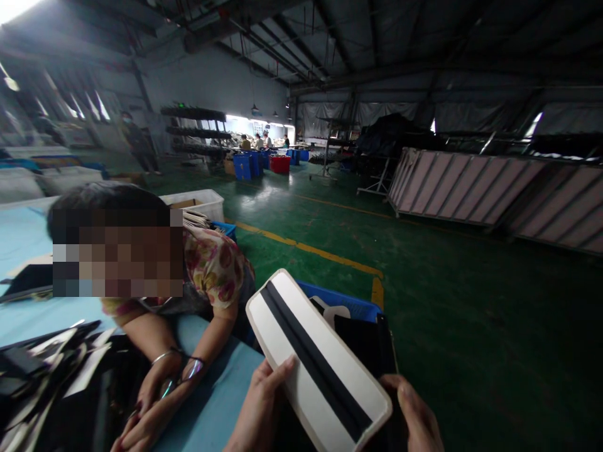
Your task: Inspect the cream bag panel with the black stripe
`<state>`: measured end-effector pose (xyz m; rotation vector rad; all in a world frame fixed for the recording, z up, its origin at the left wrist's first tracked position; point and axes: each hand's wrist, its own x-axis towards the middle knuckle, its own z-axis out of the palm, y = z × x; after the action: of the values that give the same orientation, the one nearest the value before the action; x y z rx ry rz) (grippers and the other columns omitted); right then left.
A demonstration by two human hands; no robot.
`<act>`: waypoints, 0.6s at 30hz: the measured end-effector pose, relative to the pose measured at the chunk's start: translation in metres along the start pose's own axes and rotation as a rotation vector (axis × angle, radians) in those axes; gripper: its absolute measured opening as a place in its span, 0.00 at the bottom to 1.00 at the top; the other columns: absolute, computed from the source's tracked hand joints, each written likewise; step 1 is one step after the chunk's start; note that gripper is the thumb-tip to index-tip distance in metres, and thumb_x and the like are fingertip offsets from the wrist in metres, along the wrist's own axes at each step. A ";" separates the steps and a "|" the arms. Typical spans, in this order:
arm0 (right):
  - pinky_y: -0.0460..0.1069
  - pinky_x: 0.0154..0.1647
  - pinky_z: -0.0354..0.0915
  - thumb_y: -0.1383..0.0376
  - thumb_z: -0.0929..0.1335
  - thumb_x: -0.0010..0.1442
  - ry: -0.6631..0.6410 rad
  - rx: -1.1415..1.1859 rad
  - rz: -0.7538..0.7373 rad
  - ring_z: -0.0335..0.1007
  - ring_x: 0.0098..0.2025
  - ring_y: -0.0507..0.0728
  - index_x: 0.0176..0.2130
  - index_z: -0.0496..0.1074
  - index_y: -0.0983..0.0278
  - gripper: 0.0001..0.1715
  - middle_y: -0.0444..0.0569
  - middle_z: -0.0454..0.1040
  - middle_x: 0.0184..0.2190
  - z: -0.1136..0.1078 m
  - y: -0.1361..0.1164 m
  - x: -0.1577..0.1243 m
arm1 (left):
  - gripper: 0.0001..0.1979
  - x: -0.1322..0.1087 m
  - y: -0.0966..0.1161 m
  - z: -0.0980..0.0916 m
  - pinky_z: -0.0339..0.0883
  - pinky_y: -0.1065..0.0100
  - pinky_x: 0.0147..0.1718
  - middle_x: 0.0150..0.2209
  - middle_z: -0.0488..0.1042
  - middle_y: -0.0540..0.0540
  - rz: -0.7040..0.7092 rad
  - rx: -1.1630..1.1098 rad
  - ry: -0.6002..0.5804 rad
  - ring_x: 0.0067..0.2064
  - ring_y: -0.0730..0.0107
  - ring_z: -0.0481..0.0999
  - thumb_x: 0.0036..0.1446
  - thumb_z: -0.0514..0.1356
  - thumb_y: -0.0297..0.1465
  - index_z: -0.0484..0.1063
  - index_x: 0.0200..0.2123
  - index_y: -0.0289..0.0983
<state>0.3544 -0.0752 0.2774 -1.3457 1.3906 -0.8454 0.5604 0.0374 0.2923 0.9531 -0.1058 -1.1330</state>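
Observation:
A flat white panel [325, 333] with rounded corners, pale edging and a black band along its middle is tilted in front of me. My left hand [264, 402] grips its left edge, thumb on the white face and fingers hidden behind. My right hand [414, 411] is curled at the panel's lower right corner, its fingertips reaching behind the edge. Behind the panel stands a blue bin [362, 307] holding black and white pieces. To the left, a co-worker [217, 276] leans on the light blue table [217, 383] with hands together.
Black and white pieces [61, 376] are heaped on the table at lower left. A white crate [207, 201] stands behind the co-worker. Yellow lines [306, 248] mark the green floor. Pinkish slatted panels [452, 188] stand at right; blue bins [247, 164] and a red bin [279, 164] are farther back.

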 end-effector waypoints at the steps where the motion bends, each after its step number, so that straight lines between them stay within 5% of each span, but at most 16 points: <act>1: 0.61 0.62 0.56 0.33 0.61 0.55 -0.059 -0.004 0.003 0.62 0.57 0.69 0.42 0.76 0.60 0.38 0.51 0.74 0.47 -0.003 -0.007 0.004 | 0.19 -0.001 0.001 -0.002 0.72 0.68 0.36 0.40 0.83 0.42 0.006 0.034 -0.011 0.36 0.65 0.80 0.54 0.65 0.36 0.73 0.47 0.33; 9: 0.48 0.36 0.58 0.41 0.63 0.60 -0.485 -0.088 -0.277 0.62 0.35 0.54 0.33 0.69 0.63 0.28 0.43 0.66 0.29 0.010 -0.048 0.018 | 0.17 -0.010 0.005 0.002 0.71 0.64 0.39 0.39 0.84 0.43 -0.032 0.240 -0.168 0.36 0.60 0.80 0.54 0.64 0.38 0.77 0.45 0.35; 14: 0.49 0.39 0.61 0.44 0.62 0.61 -0.558 -0.012 -0.363 0.65 0.37 0.56 0.33 0.69 0.64 0.26 0.47 0.71 0.31 0.028 -0.072 0.016 | 0.15 -0.016 0.008 0.015 0.70 0.63 0.36 0.38 0.84 0.44 -0.044 0.294 -0.183 0.35 0.58 0.80 0.53 0.65 0.38 0.79 0.42 0.37; 18: 0.47 0.33 0.55 0.43 0.61 0.62 -0.509 -0.008 -0.343 0.57 0.30 0.51 0.27 0.63 0.64 0.29 0.42 0.61 0.25 0.032 -0.084 0.017 | 0.17 -0.016 0.008 0.021 0.70 0.62 0.37 0.39 0.83 0.44 -0.036 0.314 -0.175 0.35 0.56 0.80 0.52 0.66 0.39 0.79 0.44 0.39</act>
<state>0.4112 -0.0995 0.3453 -1.6900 0.7826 -0.6480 0.5480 0.0383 0.3169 1.1346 -0.4198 -1.2542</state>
